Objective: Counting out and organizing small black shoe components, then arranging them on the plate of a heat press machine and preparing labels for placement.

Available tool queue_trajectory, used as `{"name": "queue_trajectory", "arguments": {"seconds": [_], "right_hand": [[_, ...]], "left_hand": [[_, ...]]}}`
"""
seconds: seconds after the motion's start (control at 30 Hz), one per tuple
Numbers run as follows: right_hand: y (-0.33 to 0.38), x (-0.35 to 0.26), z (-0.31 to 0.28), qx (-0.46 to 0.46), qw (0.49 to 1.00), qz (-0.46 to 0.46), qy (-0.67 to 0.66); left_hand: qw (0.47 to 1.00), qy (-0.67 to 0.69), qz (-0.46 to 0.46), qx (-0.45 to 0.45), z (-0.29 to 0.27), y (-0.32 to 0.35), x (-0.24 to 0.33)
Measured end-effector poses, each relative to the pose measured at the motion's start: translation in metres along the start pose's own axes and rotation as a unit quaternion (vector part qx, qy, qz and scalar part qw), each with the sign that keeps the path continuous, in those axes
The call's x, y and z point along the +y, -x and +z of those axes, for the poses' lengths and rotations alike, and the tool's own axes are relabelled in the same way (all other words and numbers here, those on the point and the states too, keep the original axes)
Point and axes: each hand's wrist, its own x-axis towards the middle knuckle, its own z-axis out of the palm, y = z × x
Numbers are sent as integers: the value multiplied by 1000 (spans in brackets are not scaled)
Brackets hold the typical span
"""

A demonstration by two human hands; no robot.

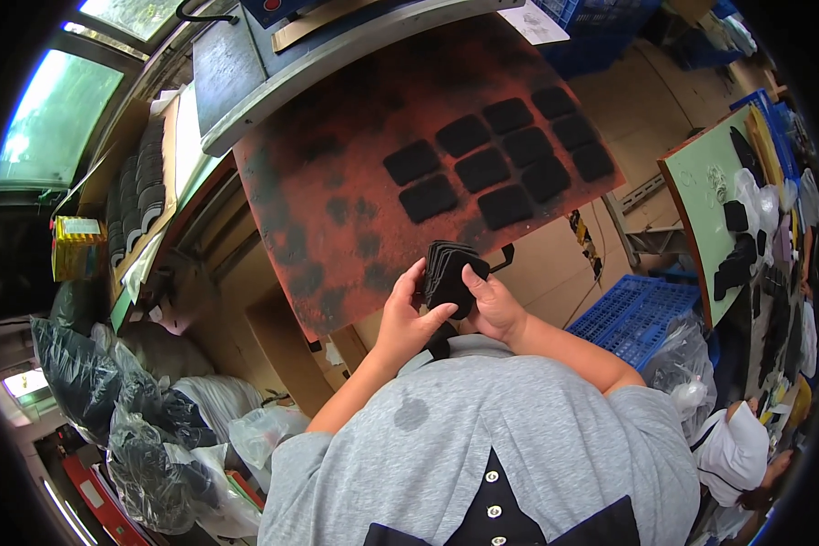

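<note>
Both of my hands hold a small stack of black rounded-square pads (449, 269) just above the near edge of a reddish board (337, 182). My left hand (404, 318) grips the stack from the left and below. My right hand (493, 305) holds it from the right, thumb on the top pad. On the far right part of the board lie several more black pads (505, 159) set out in rows.
A blue plastic crate (635, 314) stands at the lower right. A green board (714, 214) with black pieces leans at the right, near another person in white (737, 450). Plastic bags (155, 409) pile at the lower left. A grey machine edge (337, 64) runs behind the board.
</note>
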Motion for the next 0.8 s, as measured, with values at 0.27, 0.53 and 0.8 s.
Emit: {"name": "queue_trajectory", "arguments": {"seconds": [0.27, 0.53, 0.8], "right_hand": [[4, -22, 6, -22, 949, -14, 316], [-5, -42, -1, -136, 957, -172, 188], [-1, -37, 14, -90, 978, -167, 81]], "left_hand": [[999, -35, 24, -15, -14, -3, 16], [894, 431, -108, 58, 3, -18, 41], [987, 151, -42, 31, 36, -11, 18]]}}
